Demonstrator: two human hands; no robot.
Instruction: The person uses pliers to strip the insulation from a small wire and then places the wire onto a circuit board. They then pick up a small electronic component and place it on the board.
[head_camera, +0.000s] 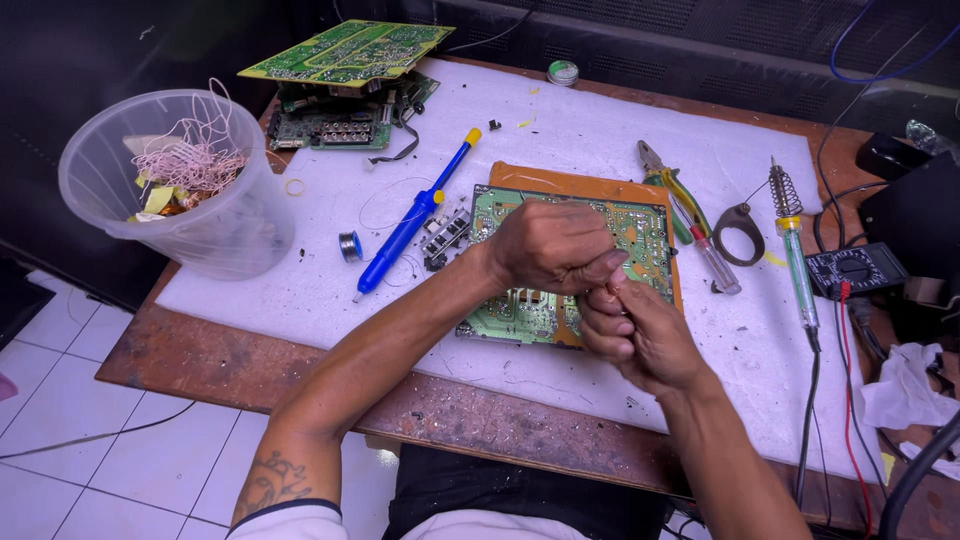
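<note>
A green circuit board (560, 262) lies flat on an orange backing sheet (580, 183) near the middle of the counter (200, 360), its long axis running from the near edge toward the far edge, tilted slightly rightward. Both hands meet just above its near right part. The left hand (548, 245) is curled, fingers (600, 268) pressed together around something small that cannot be made out; the right hand (640, 335) has its fingers (605, 325) bunched, tips touching the left hand's. Judging by the layout, work on the board looks under way rather than finished: the tools lie set down and the board is uncovered. A blue desoldering pump (410, 225) rests to the left on the white foam mat (600, 120), beside a small solder spool (349, 246). To the right lie pliers (672, 185), a screwdriver (715, 262) and a green-handled soldering iron (798, 260). At the far left corner stand stacked boards (350, 60) and a clear plastic tub (190, 180) of wire scraps.
</note>
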